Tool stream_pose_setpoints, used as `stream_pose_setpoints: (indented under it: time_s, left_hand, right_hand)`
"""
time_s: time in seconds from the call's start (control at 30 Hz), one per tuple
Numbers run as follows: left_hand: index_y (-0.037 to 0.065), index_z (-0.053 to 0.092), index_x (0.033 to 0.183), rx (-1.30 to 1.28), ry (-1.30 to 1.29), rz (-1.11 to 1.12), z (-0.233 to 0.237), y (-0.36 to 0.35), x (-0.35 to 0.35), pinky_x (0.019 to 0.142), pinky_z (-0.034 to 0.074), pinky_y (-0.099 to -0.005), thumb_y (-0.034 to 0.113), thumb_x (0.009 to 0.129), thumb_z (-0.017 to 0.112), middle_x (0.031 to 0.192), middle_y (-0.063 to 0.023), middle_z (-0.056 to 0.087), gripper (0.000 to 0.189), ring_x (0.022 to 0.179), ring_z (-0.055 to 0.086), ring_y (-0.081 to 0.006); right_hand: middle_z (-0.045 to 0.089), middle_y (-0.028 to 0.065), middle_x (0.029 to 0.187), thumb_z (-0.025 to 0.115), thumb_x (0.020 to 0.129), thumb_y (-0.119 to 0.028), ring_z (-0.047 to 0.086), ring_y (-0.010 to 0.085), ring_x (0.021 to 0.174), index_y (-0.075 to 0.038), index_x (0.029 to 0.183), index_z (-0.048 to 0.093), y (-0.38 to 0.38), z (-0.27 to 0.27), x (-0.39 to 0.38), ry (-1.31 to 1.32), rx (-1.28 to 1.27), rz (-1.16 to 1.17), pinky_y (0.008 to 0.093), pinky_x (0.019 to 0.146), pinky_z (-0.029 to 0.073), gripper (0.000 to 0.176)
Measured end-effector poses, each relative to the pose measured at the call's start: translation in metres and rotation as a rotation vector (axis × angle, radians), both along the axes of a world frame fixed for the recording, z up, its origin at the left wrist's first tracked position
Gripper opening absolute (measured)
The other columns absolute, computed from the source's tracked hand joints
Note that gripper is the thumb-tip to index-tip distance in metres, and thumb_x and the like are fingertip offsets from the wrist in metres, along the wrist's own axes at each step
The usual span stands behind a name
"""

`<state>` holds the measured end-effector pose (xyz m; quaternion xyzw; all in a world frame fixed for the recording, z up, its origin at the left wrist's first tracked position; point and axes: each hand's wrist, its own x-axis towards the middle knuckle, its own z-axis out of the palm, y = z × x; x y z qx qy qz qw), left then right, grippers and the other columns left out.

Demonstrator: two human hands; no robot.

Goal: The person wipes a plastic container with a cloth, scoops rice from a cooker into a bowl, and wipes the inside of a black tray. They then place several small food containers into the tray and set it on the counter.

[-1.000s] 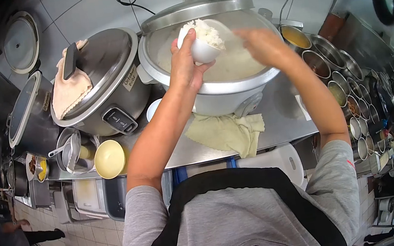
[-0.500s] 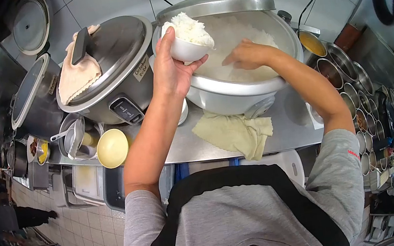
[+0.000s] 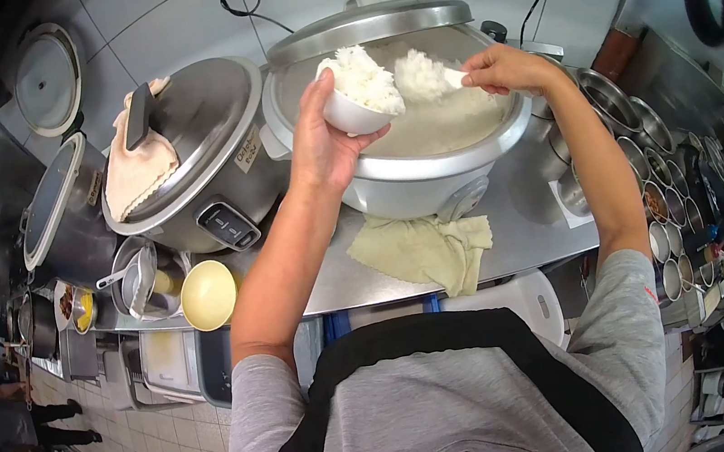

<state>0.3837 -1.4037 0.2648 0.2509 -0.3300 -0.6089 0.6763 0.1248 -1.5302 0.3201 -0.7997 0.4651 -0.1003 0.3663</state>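
Observation:
My left hand [image 3: 324, 144] grips a small white bowl [image 3: 355, 116], tilted, with a mound of cooked rice [image 3: 364, 78] rising above its rim. In my right hand [image 3: 502, 72] is a white rice paddle [image 3: 454, 78], its blade covered by a clump of rice [image 3: 420, 77]. The clump is just right of the bowl, above the open rice cooker [image 3: 454, 159]. More rice lies inside the cooker, partly behind my hands and steam. The cooker's metal lid [image 3: 368, 27] is raised at the back.
A second rice cooker [image 3: 207, 91], closed, with a pink cloth [image 3: 135, 169] on its lid, stands left. A yellow bowl [image 3: 208, 296] sits at the counter's front edge. A greenish cloth [image 3: 424, 245] hangs over the edge. Several metal pots [image 3: 615, 97] are right. A person [image 3: 35, 415] stands far left.
My right hand has come up out of the cooker, bringing the paddle loaded with rice into view. The bowl stays in my left hand, and the camera view has shifted slightly.

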Motion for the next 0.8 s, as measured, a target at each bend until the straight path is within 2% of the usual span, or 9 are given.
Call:
stream_pose_setpoints:
  time_s: [0.07,0.13,0.17,0.27,0.37,0.47,0.57,0.67,0.8]
  left_hand:
    - [0.006,0.035,0.132,0.043,-0.042,0.025,-0.001,-0.005,-0.012,0.092,0.043,-0.0559,0.044,0.087,0.057,0.130,-0.0160,0.045,0.063,0.116,0.049,-0.0351]
    - [0.012,0.037,0.129,0.087,-0.065,0.051,-0.002,-0.013,-0.023,0.088,0.044,-0.0550,0.043,0.086,0.059,0.127,-0.0140,0.046,0.057,0.113,0.051,-0.0330]
    - [0.013,0.037,0.128,0.111,-0.077,0.072,-0.003,-0.017,-0.028,0.087,0.043,-0.0551,0.043,0.086,0.059,0.127,-0.0135,0.047,0.056,0.113,0.052,-0.0326]
    - [0.015,0.038,0.125,0.168,-0.091,0.120,-0.004,-0.030,-0.041,0.086,0.042,-0.0563,0.042,0.086,0.060,0.124,-0.0124,0.048,0.053,0.111,0.053,-0.0320]
    - [0.015,0.038,0.125,0.189,-0.073,0.104,-0.003,-0.039,-0.043,0.087,0.041,-0.0572,0.041,0.086,0.060,0.123,-0.0118,0.049,0.051,0.110,0.053,-0.0319]
    - [0.015,0.039,0.124,0.173,-0.048,0.042,-0.004,-0.043,-0.038,0.087,0.041,-0.0569,0.039,0.086,0.059,0.122,-0.0117,0.050,0.049,0.110,0.054,-0.0316]
    - [0.014,0.041,0.124,0.126,-0.059,0.001,0.000,-0.037,-0.035,0.086,0.043,-0.0559,0.039,0.087,0.058,0.121,-0.0119,0.051,0.048,0.110,0.054,-0.0309]
    - [0.014,0.042,0.124,0.098,-0.098,0.007,0.000,-0.035,-0.036,0.085,0.045,-0.0549,0.040,0.088,0.057,0.120,-0.0123,0.052,0.047,0.110,0.055,-0.0303]
    - [0.013,0.041,0.127,0.071,-0.077,-0.027,0.001,-0.034,-0.032,0.085,0.047,-0.0547,0.043,0.089,0.055,0.122,-0.0130,0.051,0.050,0.111,0.054,-0.0310]
  right_hand:
    - [0.050,-0.0018,0.062,0.060,0.086,-0.016,0.044,0.0062,0.049,-0.002,0.107,0.064,0.016,0.005,0.004,-0.033,-0.103,-0.048,0.0227,0.046,0.036,0.025]
    - [0.051,-0.0009,0.064,0.060,0.086,-0.015,0.045,0.0063,0.049,-0.002,0.110,0.062,0.040,0.007,0.014,-0.061,-0.219,-0.075,0.0226,0.046,0.038,0.028]
    - [0.057,0.0067,0.070,0.059,0.085,-0.013,0.056,0.0164,0.056,-0.002,0.120,0.056,0.049,0.006,0.020,-0.020,-0.217,-0.101,0.0298,0.054,0.047,0.037]
    - [0.061,0.0161,0.080,0.057,0.084,-0.009,0.062,0.0308,0.074,-0.003,0.125,0.051,0.055,-0.045,0.028,0.136,-0.965,0.054,0.0379,0.068,0.049,0.041]
    - [0.061,0.0227,0.094,0.055,0.084,-0.005,0.059,0.0391,0.091,-0.002,0.129,0.047,0.093,-0.041,0.045,0.167,-0.790,-0.039,0.0434,0.080,0.047,0.046]
    - [0.061,0.0193,0.101,0.055,0.085,-0.005,0.059,0.0359,0.091,-0.008,0.131,0.047,0.091,-0.038,0.036,0.167,-0.826,0.010,0.0422,0.080,0.047,0.047]
    - [0.062,0.0164,0.102,0.056,0.084,-0.006,0.059,0.0352,0.092,-0.017,0.132,0.048,0.088,-0.007,0.018,0.107,-0.890,0.074,0.0420,0.081,0.047,0.050]
    - [0.062,0.0150,0.103,0.057,0.084,-0.006,0.059,0.0349,0.091,-0.024,0.131,0.049,0.090,0.019,0.021,0.159,-0.839,0.021,0.0410,0.081,0.047,0.051]
    - [0.060,0.0143,0.094,0.057,0.083,-0.004,0.059,0.0323,0.086,-0.025,0.132,0.049,0.096,0.008,0.030,0.330,-0.879,0.089,0.0417,0.078,0.046,0.054]
